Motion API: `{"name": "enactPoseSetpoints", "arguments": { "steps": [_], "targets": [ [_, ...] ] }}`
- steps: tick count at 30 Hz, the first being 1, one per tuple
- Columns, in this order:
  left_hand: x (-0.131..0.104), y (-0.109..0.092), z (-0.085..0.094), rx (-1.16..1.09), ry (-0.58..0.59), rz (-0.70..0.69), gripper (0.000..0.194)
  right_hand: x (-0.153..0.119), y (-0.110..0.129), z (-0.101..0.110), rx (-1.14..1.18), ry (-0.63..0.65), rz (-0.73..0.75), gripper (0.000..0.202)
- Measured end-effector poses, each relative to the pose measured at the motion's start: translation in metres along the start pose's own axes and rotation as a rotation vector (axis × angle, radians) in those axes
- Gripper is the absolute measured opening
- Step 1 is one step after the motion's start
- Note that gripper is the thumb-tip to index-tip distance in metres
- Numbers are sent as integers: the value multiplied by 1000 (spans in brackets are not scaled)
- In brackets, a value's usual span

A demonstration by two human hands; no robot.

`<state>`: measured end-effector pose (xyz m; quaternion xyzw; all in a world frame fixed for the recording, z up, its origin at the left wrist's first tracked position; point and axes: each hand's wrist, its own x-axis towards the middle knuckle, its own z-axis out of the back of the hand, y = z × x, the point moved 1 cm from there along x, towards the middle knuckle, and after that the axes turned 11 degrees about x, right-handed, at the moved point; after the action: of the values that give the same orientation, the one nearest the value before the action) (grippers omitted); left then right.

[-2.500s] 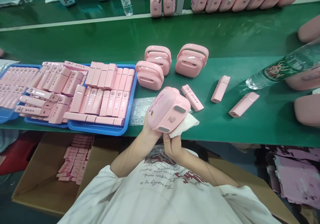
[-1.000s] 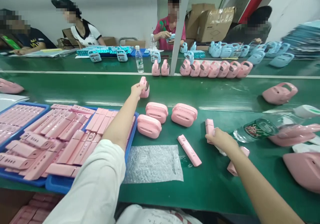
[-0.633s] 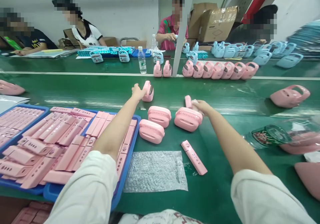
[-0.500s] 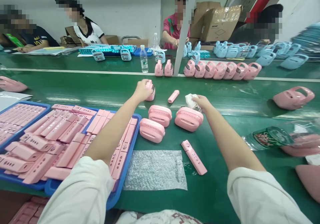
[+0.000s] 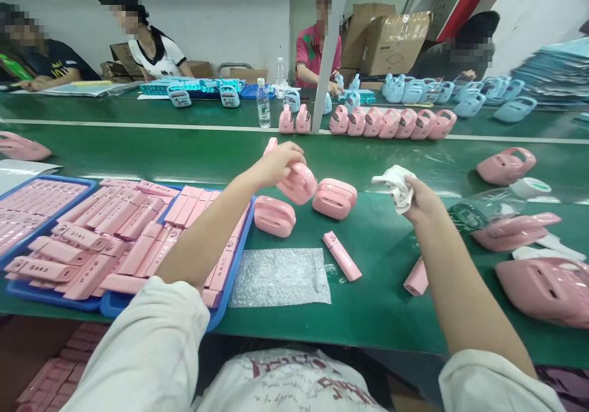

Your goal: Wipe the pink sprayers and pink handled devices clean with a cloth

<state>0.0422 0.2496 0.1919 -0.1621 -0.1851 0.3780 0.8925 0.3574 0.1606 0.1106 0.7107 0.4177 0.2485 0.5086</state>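
My left hand (image 5: 281,162) is closed on a pink plastic housing with a loop handle (image 5: 300,184), tilted above the table. Just behind that hand, part of another pink housing (image 5: 270,145) shows. In my right hand (image 5: 422,198), held off to the right, is a crumpled white cloth (image 5: 399,186). Between my arms two more pink housings, one left (image 5: 275,217) and one right (image 5: 335,199), rest on the green table. A pink bar with small round marks (image 5: 342,256) lies nearer me. Another pink bar (image 5: 416,277) is partly covered by my right forearm.
Blue trays (image 5: 225,298) of pink bars stand at left beside a bubble-wrap sheet (image 5: 281,277). At right are a green-labelled bottle (image 5: 494,206) and more pink housings (image 5: 547,286). A row of pink housings (image 5: 390,124) stands near a post (image 5: 327,56); co-workers (image 5: 159,56) sit opposite.
My left hand has released the farther housing and picked up a nearer one. My right hand has moved right with the cloth. A pink bar now lies by my right forearm; the middle one is gone.
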Motion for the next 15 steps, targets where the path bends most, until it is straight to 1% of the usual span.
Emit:
{"name": "enactPoseSetpoints", "arguments": {
  "steps": [2, 3, 4, 5, 7, 9, 10, 12, 13, 15],
  "targets": [
    [-16, -21, 13, -100, -81, -117, 41, -28, 6, 3, 6, 18, -13, 5],
    [-25, -31, 17, -179, -110, -167, 38, -43, 6, 5, 2, 28, -22, 7],
    [-36, -40, 17, -261, -122, -197, 33, -57, 6, 6, -18, 46, -30, 11],
    [-47, -48, 14, -335, -120, -195, 27, -72, 4, 8, -46, 64, -42, 16],
    [-72, -58, 0, -417, -88, -96, 19, -101, -4, 12, -122, 96, -88, 27],
    [-99, -60, -22, -403, -34, -5, 17, -128, -14, 16, -298, 147, -91, 32],
    [-112, -59, -34, -372, -3, -1, 18, -139, -20, 17, -410, 178, -53, 33],
    [-138, -53, -57, -312, 31, -54, 19, -160, -33, 14, -610, 234, 89, 40],
    [-149, -50, -67, -293, 31, -84, 20, -169, -41, 10, -671, 257, 167, 43],
    [-168, -43, -81, -290, -3, -116, 20, -185, -57, -2, -713, 284, 283, 45]
  ]
}}
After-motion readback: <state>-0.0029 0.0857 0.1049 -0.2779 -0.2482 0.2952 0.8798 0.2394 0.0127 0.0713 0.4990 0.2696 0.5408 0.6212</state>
